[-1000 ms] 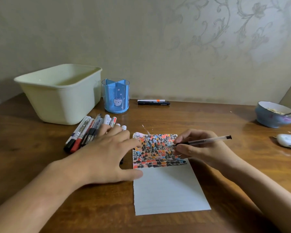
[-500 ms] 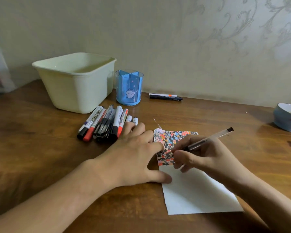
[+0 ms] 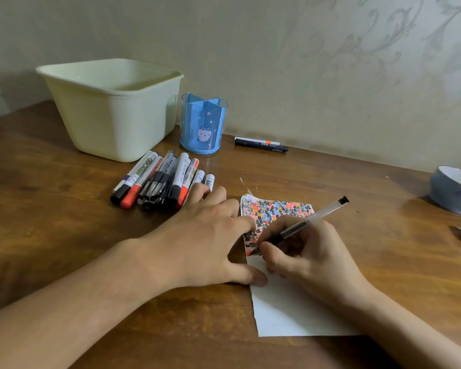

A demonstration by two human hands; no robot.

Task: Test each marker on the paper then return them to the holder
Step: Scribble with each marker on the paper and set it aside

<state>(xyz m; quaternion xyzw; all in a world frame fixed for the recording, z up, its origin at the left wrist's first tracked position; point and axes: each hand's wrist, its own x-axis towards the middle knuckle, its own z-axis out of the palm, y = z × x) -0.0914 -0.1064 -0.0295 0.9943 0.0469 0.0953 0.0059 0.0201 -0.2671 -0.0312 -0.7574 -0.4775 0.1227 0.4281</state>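
The right hand [image 3: 312, 251] is gripping a clear pen [image 3: 301, 226] w/ its tip touching the paper [image 3: 290, 310], mid-right of the frame. The left hand [image 3: 205, 235] is lying flat, fingers straight, pressing the paper's left edge. To do it well: keep pressing so the paper isn't sliding & make a short, light mark. Markers [image 3: 160, 179] are lying mid-left; the blue holder [image 3: 203, 123] is standing above them, waiting.

Hands: two, left hand [image 3: 205, 235] and right hand [image 3: 306, 251]
Pens being held: one pen [image 3: 301, 226]
Loose markers lying in pile [image 3: 163, 179]: roughly ten
Markers by wall [image 3: 261, 145]: two
Holders: one holder [image 3: 203, 123]
Tubs: one tub [image 3: 112, 107]
Paper sheets: one paper [image 3: 285, 310]
Bowls: one bowl [image 3: 453, 189]
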